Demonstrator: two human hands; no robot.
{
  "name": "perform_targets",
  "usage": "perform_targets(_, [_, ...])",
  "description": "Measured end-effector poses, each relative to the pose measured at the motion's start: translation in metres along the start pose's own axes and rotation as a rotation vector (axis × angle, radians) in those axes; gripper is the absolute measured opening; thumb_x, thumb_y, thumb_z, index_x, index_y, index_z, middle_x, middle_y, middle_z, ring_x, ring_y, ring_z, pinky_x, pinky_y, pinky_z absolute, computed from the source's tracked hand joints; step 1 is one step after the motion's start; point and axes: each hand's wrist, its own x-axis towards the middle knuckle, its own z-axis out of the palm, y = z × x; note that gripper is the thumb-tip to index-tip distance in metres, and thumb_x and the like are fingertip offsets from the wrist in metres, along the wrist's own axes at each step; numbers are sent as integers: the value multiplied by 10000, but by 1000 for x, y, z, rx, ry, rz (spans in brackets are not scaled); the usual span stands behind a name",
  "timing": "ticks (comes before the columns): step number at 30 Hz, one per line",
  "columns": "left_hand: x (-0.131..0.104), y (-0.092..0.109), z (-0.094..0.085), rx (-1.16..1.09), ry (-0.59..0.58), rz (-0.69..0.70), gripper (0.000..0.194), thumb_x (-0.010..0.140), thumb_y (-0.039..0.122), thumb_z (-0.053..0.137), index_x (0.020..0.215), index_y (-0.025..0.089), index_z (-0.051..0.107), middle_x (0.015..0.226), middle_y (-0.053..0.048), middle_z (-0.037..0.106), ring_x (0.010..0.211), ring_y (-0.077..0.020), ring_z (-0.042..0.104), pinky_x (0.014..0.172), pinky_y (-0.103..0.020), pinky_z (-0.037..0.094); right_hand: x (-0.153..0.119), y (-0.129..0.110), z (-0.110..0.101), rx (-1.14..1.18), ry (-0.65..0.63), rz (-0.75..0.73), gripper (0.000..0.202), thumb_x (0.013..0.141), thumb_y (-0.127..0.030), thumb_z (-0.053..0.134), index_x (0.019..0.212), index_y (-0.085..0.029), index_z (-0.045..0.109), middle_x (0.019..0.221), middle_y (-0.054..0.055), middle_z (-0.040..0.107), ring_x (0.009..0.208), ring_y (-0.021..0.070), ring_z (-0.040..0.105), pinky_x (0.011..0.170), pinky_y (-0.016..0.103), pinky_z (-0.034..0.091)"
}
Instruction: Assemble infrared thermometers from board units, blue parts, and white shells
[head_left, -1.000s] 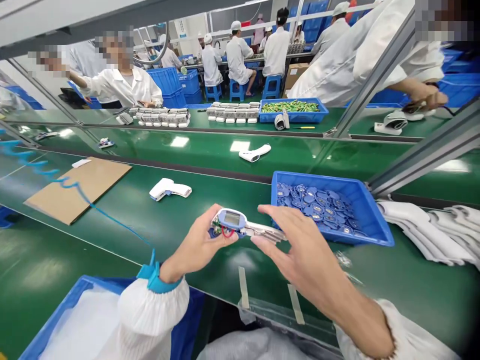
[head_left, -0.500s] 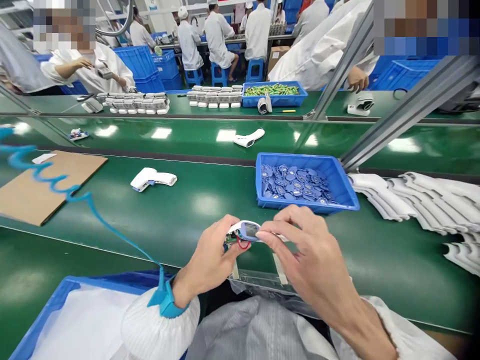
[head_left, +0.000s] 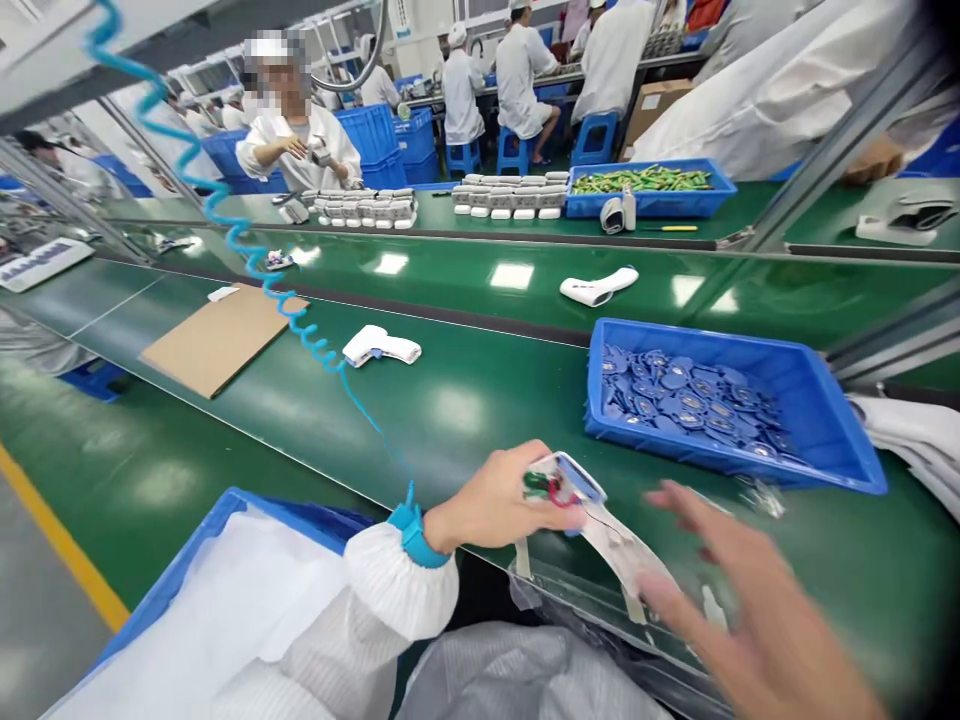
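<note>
My left hand [head_left: 491, 500] is closed on the head end of a white infrared thermometer housing [head_left: 619, 540] over the bench's front edge. A small display window, green circuitry and a red wire show at that end, and the handle slants down to the right. My right hand [head_left: 765, 610], smeared by motion, has thumb and fingers spread around the handle's far end. Its thumb overlaps the handle tip; whether it touches, I cannot tell. Another white thermometer [head_left: 382, 346] lies on the green bench to the left.
A blue bin [head_left: 840, 430] of flat blue parts stands right of centre, with white shells [head_left: 915, 430] beside it. Cardboard [head_left: 217, 345] lies at left, below a coiled blue cord [head_left: 232, 225]. A thermometer [head_left: 600, 287] rests on the strip behind. Co-workers in white sit beyond.
My right hand has come away from the display end and opened toward the handle's lower end. The view has swung left, and the thermometer's handle now shows.
</note>
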Motion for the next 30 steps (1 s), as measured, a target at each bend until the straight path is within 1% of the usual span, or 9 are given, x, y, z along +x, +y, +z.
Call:
perform_targets(3, [12,4,-30,239,-108,128,502,711,416,849,1130,218,653,1048,-34,718,914,-191,673,772,-270,536,6,-37,20,169,-377,36,421,908,-614,482,1020,-260,679,784,31,699,632,192,596,554,301,454])
perform_targets(7, [18,-12,-137,658,472,18,346,899,263,653,1231,177,603,1210,-107,674,1185,-248,608,1079,-397,432,11,-47,29,144,-320,206,448,871,-642,495,721,-235,609,567,-20,523,509,142,397,489,279,336])
perform_targets(10, [12,-35,-218,747,693,-135,398,896,255,617,1237,64,543,1131,-181,672,1201,-335,583,1091,-522,386,20,-46,28,128,-280,255,451,838,-649,538,666,-234,575,568,-25,492,531,141,381,506,276,335])
perform_targets(12, [7,-51,-241,782,743,-195,400,867,275,635,1200,69,554,1081,-191,685,1149,-366,611,1032,-531,434,31,-52,30,124,-263,233,446,826,-641,554,642,-234,551,572,-19,506,539,147,400,517,279,356])
perform_targets(14, [6,-66,-233,805,713,-179,391,849,283,643,1188,101,571,1092,-181,696,1107,-358,639,998,-500,472,44,-63,36,133,-235,182,383,820,-607,580,730,-235,590,623,-12,562,565,160,451,545,284,397])
perform_targets(17, [5,-83,-187,811,594,-43,411,869,282,615,1257,156,561,1222,-127,680,1141,-290,640,1029,-411,482,60,-81,50,169,-163,103,333,833,-535,604,967,-230,622,752,5,638,629,180,530,599,294,442])
perform_targets(20, [-3,-92,-152,794,597,57,453,943,309,509,1375,179,468,1350,-120,611,1206,-253,603,1054,-384,472,64,-89,61,167,-119,88,315,851,-526,598,913,-217,603,715,5,612,592,168,508,574,294,427])
perform_targets(26, [-26,-102,-185,841,870,-52,491,967,341,434,1397,104,418,1323,-214,584,1182,-348,599,1014,-524,473,51,-81,59,152,-159,188,375,862,-561,583,687,-239,503,593,-17,522,533,146,424,499,278,353])
perform_targets(30, [-28,-89,-181,875,559,101,602,912,343,570,1453,149,394,1511,-161,454,1432,-315,380,1198,-508,312,42,-77,61,207,-234,323,420,842,-602,582,659,-228,527,563,-17,511,517,139,397,486,274,328])
